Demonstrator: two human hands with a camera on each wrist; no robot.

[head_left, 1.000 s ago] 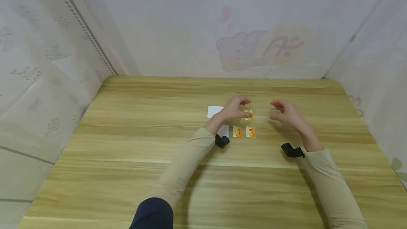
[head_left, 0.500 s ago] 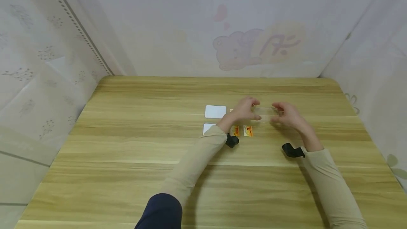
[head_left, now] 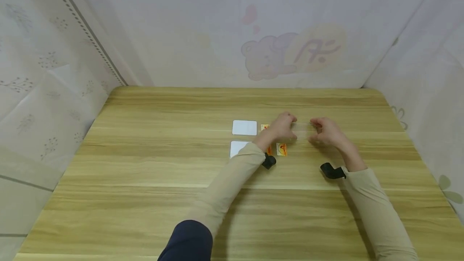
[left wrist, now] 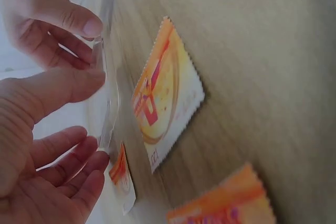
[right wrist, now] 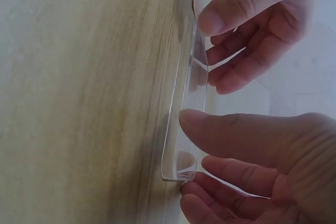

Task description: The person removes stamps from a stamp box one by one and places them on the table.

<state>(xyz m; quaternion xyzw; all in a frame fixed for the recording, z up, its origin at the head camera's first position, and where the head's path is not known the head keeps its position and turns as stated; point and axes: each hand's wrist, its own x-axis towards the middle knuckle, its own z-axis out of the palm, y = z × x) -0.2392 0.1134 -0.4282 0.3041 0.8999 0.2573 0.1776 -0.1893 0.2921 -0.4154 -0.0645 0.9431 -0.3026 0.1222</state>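
Observation:
A shallow clear plastic tray (head_left: 303, 131) lies near the table's middle right, between both hands. My left hand (head_left: 281, 127) holds its left end, thumb on the near side and fingers on the far side. At the right end, my right hand (head_left: 327, 131) grips it the same way. The right wrist view shows the tray's transparent wall and rounded corner close over the wood. Orange-and-yellow sachets with zigzag edges lie beside and under my left hand. One sachet (left wrist: 168, 98) shows large in the left wrist view, another (left wrist: 226, 203) at its bottom edge.
Two white rectangular cards, an upper one (head_left: 244, 127) and a lower one (head_left: 238, 148), lie left of the sachets; my left sleeve partly covers the lower one. The wooden table (head_left: 163, 152) meets a patterned curtain (head_left: 195, 31) at the back.
My left hand has moved right, from over the sachets to the tray's left end, uncovering the white cards. My right hand has barely moved. The head view has shifted slightly.

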